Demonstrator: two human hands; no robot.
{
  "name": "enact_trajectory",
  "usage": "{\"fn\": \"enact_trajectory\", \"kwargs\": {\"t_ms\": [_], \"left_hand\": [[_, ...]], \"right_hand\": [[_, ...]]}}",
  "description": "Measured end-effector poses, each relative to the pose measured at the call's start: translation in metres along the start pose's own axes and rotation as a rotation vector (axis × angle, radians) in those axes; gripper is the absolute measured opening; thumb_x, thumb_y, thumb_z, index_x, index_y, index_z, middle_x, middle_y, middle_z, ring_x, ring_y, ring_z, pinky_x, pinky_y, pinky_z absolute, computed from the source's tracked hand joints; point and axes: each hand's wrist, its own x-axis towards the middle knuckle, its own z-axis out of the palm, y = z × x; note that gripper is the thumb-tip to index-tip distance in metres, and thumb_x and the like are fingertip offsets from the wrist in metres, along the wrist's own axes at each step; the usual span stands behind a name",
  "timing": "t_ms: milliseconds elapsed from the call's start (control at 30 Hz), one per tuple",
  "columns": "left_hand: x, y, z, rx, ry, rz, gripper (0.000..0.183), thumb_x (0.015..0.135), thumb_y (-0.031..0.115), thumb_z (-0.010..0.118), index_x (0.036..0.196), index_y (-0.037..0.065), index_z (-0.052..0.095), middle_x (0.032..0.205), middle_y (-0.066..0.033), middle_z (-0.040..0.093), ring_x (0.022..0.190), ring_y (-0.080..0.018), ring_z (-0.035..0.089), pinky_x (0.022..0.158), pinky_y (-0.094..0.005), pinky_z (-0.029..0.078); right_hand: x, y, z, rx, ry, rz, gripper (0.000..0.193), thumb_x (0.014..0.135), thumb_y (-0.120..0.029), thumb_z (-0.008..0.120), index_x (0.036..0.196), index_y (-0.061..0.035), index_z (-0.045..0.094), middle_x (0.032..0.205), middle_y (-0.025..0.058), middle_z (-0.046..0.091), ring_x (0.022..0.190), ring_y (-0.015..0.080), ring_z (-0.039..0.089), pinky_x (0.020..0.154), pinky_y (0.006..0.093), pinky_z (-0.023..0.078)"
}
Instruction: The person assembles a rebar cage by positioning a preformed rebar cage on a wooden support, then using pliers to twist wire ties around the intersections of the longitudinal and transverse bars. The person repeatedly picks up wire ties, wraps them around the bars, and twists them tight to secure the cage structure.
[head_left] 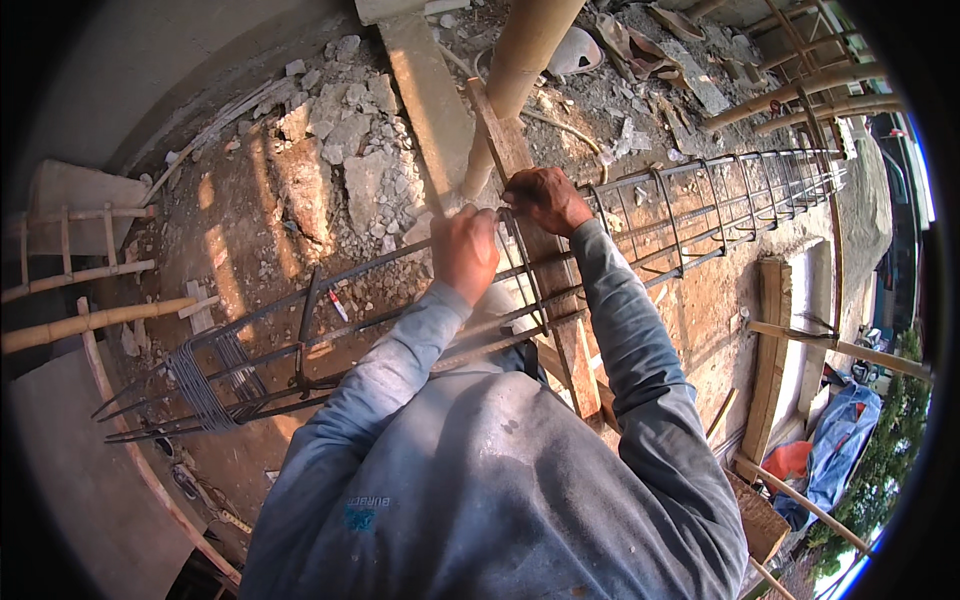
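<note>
A long cage of steel reinforcing bars (pixel 367 265) crosses in front of me from lower left to upper right. My left hand (pixel 467 250) is closed at its far bar, fingertips beside a square steel stirrup (pixel 527 272). Just right of it, my right hand (pixel 546 200) is curled into a fist at the same bar, over an upright wooden board (pixel 577 362). Whatever lies between the fingers of either hand is too small or hidden to make out. Several stirrups are bunched together (pixel 197 388) around the cage's left end.
A thick bamboo post (pixel 528 60) rises just beyond my hands. Broken concrete rubble (pixel 365 165) covers the ground behind the cage. Bamboo rails (pixel 100 328) stand at left, more bamboo poles (pixel 810 95) at upper right. A blue tarp (pixel 840 440) hangs at right.
</note>
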Motion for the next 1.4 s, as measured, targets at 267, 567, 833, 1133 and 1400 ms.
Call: {"fn": "enact_trajectory", "kwargs": {"t_ms": [267, 567, 833, 1133, 1400], "left_hand": [[-0.025, -0.007, 0.018, -0.389, -0.083, -0.184, 0.020, 0.091, 0.010, 0.070, 0.107, 0.001, 0.078, 0.105, -0.0205, 0.076, 0.095, -0.0393, 0.074, 0.086, -0.0443, 0.057], [-0.016, -0.008, 0.029, -0.224, -0.097, -0.169, 0.018, 0.091, 0.023, 0.077, 0.099, 0.007, 0.081, 0.085, -0.0219, 0.074, 0.082, -0.0405, 0.074, 0.076, -0.0472, 0.057], [-0.011, 0.009, 0.027, 0.212, -0.168, -0.186, 0.025, 0.090, 0.030, 0.079, 0.088, 0.006, 0.077, 0.089, -0.0221, 0.075, 0.086, -0.0445, 0.072, 0.074, -0.0535, 0.056], [0.003, 0.005, -0.005, -0.012, -0.120, 0.067, 0.036, 0.076, 0.020, 0.091, 0.099, 0.004, 0.068, 0.093, -0.0149, 0.071, 0.087, -0.0359, 0.067, 0.079, -0.0478, 0.054], [0.043, -0.034, -0.015, -0.242, -0.332, 0.248, 0.062, 0.081, 0.011, 0.087, 0.138, 0.003, 0.065, 0.122, -0.0175, 0.073, 0.095, -0.0255, 0.070, 0.093, -0.0407, 0.057]], "right_hand": [[-0.024, -0.013, 0.004, 0.348, 0.159, 0.203, 0.027, 0.090, -0.019, 0.075, 0.110, -0.0005, 0.076, 0.106, 0.0183, 0.076, 0.100, 0.0376, 0.073, 0.091, 0.0440, 0.056], [-0.084, -0.043, 0.036, 0.326, 0.724, 0.562, 0.014, 0.089, -0.009, 0.074, 0.101, -0.0020, 0.077, 0.102, 0.0172, 0.074, 0.093, 0.0348, 0.073, 0.083, 0.0427, 0.056], [-0.080, -0.056, 0.029, 0.113, 0.482, 0.342, 0.037, 0.083, -0.014, 0.078, 0.120, -0.0089, 0.074, 0.116, 0.0166, 0.066, 0.109, 0.0379, 0.067, 0.094, 0.0445, 0.055], [-0.082, -0.059, 0.024, 0.117, 0.417, 0.366, 0.043, 0.090, -0.024, 0.077, 0.130, -0.0113, 0.069, 0.119, 0.0215, 0.062, 0.118, 0.0419, 0.062, 0.099, 0.0469, 0.053], [-0.099, -0.125, 0.035, 0.968, 0.605, 0.582, 0.033, 0.102, -0.019, 0.067, 0.125, 0.0050, 0.071, 0.111, 0.0132, 0.076, 0.105, 0.0203, 0.072, 0.093, 0.0337, 0.056]]}}
